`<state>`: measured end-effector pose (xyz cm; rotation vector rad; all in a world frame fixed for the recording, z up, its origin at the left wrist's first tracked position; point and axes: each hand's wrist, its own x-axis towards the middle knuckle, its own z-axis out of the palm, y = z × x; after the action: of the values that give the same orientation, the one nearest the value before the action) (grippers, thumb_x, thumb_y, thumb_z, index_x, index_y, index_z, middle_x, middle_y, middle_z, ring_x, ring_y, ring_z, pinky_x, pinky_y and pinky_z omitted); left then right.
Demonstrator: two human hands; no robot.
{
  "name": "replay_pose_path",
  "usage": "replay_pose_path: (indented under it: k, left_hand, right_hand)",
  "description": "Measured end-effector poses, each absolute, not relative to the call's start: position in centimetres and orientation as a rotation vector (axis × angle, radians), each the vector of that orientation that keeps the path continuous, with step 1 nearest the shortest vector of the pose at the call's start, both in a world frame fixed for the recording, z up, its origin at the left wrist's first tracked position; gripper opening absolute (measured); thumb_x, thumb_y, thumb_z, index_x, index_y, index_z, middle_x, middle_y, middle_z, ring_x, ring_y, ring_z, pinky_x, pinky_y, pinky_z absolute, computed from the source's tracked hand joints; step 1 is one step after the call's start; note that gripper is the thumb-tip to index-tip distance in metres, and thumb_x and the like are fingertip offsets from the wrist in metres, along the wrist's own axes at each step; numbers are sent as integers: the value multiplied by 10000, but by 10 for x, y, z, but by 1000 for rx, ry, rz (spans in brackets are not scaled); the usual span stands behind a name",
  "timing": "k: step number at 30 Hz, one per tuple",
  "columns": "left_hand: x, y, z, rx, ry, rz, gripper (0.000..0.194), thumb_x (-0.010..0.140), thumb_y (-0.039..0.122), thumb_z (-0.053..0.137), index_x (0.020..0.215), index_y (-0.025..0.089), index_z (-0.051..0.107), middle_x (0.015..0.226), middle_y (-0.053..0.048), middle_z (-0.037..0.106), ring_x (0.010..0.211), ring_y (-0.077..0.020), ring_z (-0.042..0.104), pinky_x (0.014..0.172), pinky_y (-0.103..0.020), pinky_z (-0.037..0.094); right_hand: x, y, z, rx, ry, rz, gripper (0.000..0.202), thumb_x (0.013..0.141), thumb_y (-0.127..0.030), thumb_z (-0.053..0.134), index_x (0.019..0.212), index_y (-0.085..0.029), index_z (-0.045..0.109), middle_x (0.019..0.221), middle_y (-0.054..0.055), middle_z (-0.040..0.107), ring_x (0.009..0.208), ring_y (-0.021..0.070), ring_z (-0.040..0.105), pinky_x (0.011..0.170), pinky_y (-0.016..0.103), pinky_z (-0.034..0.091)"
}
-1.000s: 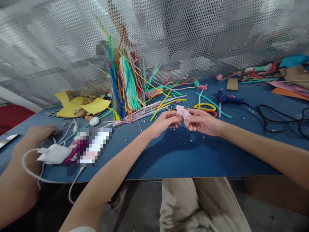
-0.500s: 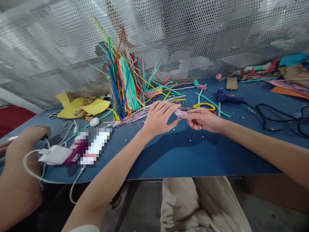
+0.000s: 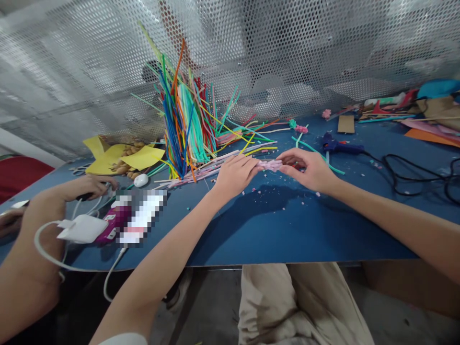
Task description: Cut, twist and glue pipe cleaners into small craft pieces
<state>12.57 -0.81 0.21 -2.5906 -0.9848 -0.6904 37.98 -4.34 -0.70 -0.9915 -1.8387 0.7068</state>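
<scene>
The person's left hand (image 3: 237,176) is closed on one end of a pale pink fuzzy piece (image 3: 270,165), which lies level between the two hands, over the bench (image 3: 309,235). The right hand (image 3: 307,167) is arched, thumb and fingertips at the piece's other end; whether they grip it or only touch it cannot be told. Small scraps (image 3: 283,208) are scattered below. Beyond the left hand stands a tall bundle of coloured fuzzy stems (image 3: 192,127), with loose ones beside it. A blue glue gun (image 3: 343,145) lies past the right hand. At far left, a co-worker's hand (image 3: 89,186) is near a white charger (image 3: 83,229).
</scene>
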Motion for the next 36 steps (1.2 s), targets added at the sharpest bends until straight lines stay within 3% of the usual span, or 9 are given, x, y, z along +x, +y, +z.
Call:
replay_pose_path:
  k: [5, 14, 20, 23, 36]
  left_hand:
    - [127, -9, 0, -2609, -963, -689, 418, 1044, 485, 402, 1060, 191, 699, 1012, -99, 748, 966, -232, 655, 878, -356, 413]
    - [127, -9, -2, -2611, -1005, -760, 456, 1045, 509, 381, 1040, 186, 702, 989, -98, 750, 953, -235, 664, 874, -356, 419]
    - [128, -12, -2, -2601, -1020, -800, 474, 1056, 497, 351, 1028, 170, 693, 962, -104, 744, 948, -227, 661, 855, -335, 409]
    - [128, -12, -3, -2597, -1012, -782, 455, 1050, 502, 370, 1026, 179, 689, 958, -96, 741, 928, -223, 653, 835, -332, 400]
    - [130, -11, -4, -2570, -880, -780, 401, 1054, 468, 409, 995, 181, 683, 946, -46, 758, 846, -188, 641, 789, -321, 387]
  right_hand:
    - [377, -50, -2, -998, -1870, 571, 261, 912, -469, 657, 1000, -240, 746, 984, 62, 748, 774, 201, 653, 733, 368, 530]
    - [378, -45, -7, -968, -1839, 617, 225, 886, -478, 699, 932, -274, 783, 899, 37, 763, 731, 203, 654, 701, 381, 521]
    - [378, -47, -1, -865, -1874, 528, 167, 904, -426, 691, 938, -284, 774, 1064, 65, 728, 1016, 253, 655, 761, 381, 542]
    - [378, -47, -1, -853, -1897, 533, 155, 911, -408, 682, 957, -290, 772, 1095, 72, 691, 995, 241, 645, 684, 353, 538]
    - [380, -41, -9, -719, -2038, 404, 193, 951, -285, 612, 1094, -276, 742, 1107, 67, 677, 984, 207, 654, 736, 336, 580]
